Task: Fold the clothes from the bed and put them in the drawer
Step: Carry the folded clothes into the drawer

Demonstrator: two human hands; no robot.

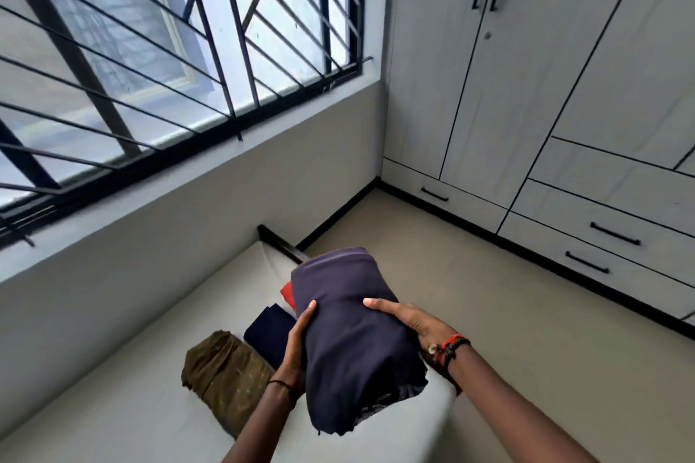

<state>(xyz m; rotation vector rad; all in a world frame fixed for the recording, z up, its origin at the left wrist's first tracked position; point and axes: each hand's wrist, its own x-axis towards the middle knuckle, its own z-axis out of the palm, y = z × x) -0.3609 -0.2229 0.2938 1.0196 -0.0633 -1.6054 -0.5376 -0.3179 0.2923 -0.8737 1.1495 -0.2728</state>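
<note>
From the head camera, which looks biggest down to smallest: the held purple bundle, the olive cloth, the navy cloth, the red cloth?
1. purple bundle, held nearest the camera, so flattered.
2. olive cloth.
3. navy cloth, partly hidden.
4. red cloth, only a sliver shows.

Window [150,49] w/ black bars top L, wardrobe doors [489,86] R, beige floor [507,312] below.

Both hands, the left hand [297,344] and the right hand [411,325], grip a folded purple-blue garment [353,350] from either side, above the right edge of the bed [131,406]. On the bed lie a folded olive-brown garment [229,376], a dark navy one [269,334] just beyond it, and a red piece [289,295], partly hidden, toward the far end. Closed drawers [601,233] line the wardrobe across the floor.
</note>
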